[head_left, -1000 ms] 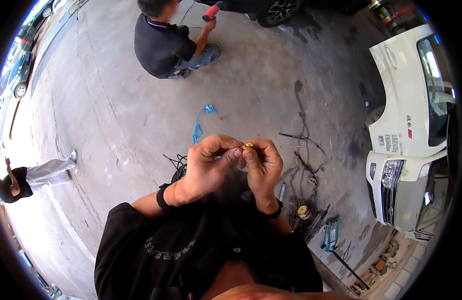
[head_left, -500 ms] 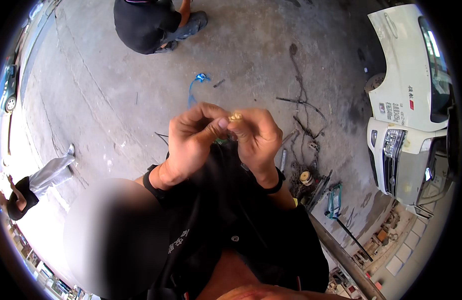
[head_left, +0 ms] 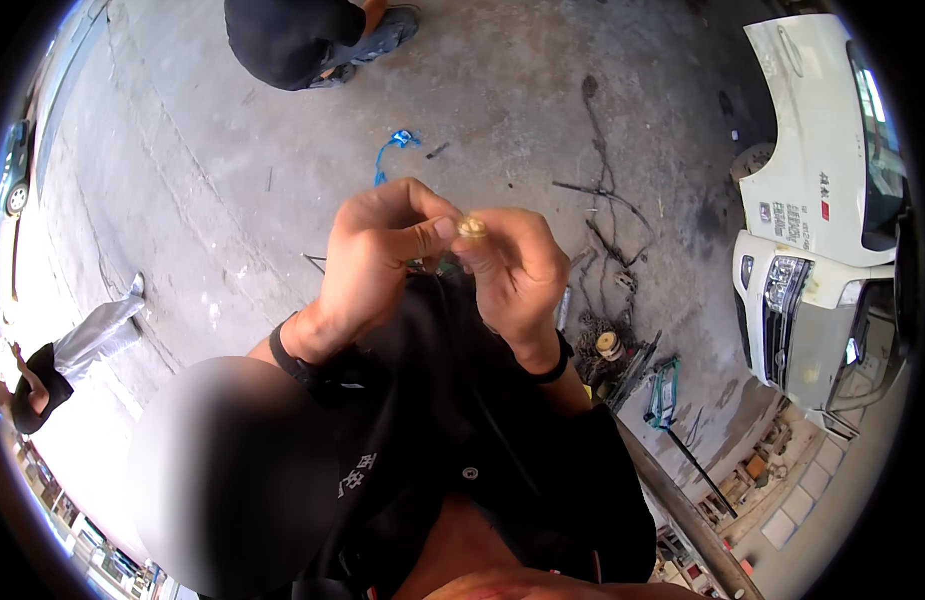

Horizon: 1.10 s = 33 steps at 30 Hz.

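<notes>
Held up in front of my dark jacket [head_left: 432, 400] is a small yellowish lumpy piece [head_left: 471, 227], too small for me to tell its kind. My right hand [head_left: 520, 275] pinches it between thumb and bent forefinger. From the other side, the thumb and forefinger of my left hand [head_left: 367, 255] close on its edge. The two hands almost meet at the fingertips. Their other fingers are curled and partly hidden. Dark bands sit round both wrists.
A person in black [head_left: 297, 40] crouches ahead; another [head_left: 47, 385] is at the far left. Blue cord [head_left: 402, 139] lies on the concrete floor. To the right are a chain [head_left: 607, 240], a green floor jack [head_left: 664, 395] and a pale van [head_left: 822, 140].
My left hand has shifted slightly left and up, its thumb and forefinger still at the piece. More of the yellowish piece shows. The view has tilted a little.
</notes>
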Each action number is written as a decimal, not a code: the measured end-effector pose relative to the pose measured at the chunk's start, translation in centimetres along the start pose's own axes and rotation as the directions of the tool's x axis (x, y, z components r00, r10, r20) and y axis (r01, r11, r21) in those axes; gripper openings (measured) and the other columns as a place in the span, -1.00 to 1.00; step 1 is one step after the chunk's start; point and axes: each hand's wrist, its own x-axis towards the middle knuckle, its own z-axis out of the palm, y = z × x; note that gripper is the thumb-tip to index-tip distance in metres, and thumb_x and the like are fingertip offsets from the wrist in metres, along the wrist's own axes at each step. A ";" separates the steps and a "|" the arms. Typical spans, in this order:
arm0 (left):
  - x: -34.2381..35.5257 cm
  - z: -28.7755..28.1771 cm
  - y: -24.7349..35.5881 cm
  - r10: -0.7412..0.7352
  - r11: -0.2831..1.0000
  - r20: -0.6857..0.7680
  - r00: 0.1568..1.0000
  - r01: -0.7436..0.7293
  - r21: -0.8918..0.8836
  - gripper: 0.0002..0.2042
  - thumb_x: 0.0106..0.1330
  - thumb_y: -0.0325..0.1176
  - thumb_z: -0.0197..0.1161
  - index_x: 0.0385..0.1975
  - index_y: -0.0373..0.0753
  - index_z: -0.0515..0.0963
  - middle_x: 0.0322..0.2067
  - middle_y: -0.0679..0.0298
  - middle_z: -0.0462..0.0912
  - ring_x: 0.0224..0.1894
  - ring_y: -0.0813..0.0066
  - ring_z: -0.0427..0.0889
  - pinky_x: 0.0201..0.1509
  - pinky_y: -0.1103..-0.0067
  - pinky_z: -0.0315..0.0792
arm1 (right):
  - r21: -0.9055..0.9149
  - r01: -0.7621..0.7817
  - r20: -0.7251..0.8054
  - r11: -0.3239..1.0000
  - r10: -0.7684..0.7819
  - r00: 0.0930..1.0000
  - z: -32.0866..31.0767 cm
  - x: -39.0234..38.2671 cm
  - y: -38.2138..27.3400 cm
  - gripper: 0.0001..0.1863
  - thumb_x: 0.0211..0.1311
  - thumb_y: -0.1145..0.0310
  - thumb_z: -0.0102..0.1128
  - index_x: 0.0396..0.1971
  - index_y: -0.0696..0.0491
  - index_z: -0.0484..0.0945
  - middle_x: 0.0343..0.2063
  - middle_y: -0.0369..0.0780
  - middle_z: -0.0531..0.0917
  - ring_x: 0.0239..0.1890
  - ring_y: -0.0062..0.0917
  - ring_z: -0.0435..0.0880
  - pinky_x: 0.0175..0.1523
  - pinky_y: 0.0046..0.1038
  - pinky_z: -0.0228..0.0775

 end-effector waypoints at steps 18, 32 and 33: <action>-1.0 0.8 -0.6 0.326 0.911 -0.053 0.944 -0.299 0.285 -0.94 0.45 -0.52 0.29 -0.27 -0.37 0.59 -0.36 0.24 0.73 -0.40 0.66 0.60 -0.36 0.67 0.50 | 0.105 -0.145 0.093 0.984 0.135 0.986 0.1 0.4 -1.5 -0.75 0.38 0.53 0.32 -0.03 0.26 0.53 -0.17 -0.14 0.72 -0.20 -0.55 0.77 -0.12 -0.53 0.67; 0.3 0.2 0.1 0.644 0.346 0.274 0.714 -0.592 0.728 -0.90 0.31 -0.61 0.34 -0.26 -0.29 0.60 -0.38 0.16 0.70 -0.39 0.26 0.72 -0.34 0.49 0.57 | 0.271 -0.296 0.190 0.916 0.250 0.949 -0.6 1.0 -1.9 -0.76 0.42 0.56 0.25 0.01 0.27 0.51 -0.17 -0.22 0.68 -0.16 -0.66 0.69 -0.04 -0.57 0.62; 0.4 0.1 0.2 0.639 0.325 0.295 0.710 -0.597 0.733 -0.90 0.31 -0.61 0.33 -0.25 -0.28 0.60 -0.38 0.16 0.70 -0.39 0.24 0.71 -0.33 0.48 0.57 | 0.274 -0.314 0.197 0.909 0.267 0.943 -0.7 1.1 -1.9 -0.76 0.42 0.56 0.25 0.01 0.27 0.51 -0.17 -0.23 0.68 -0.16 -0.66 0.69 -0.03 -0.58 0.61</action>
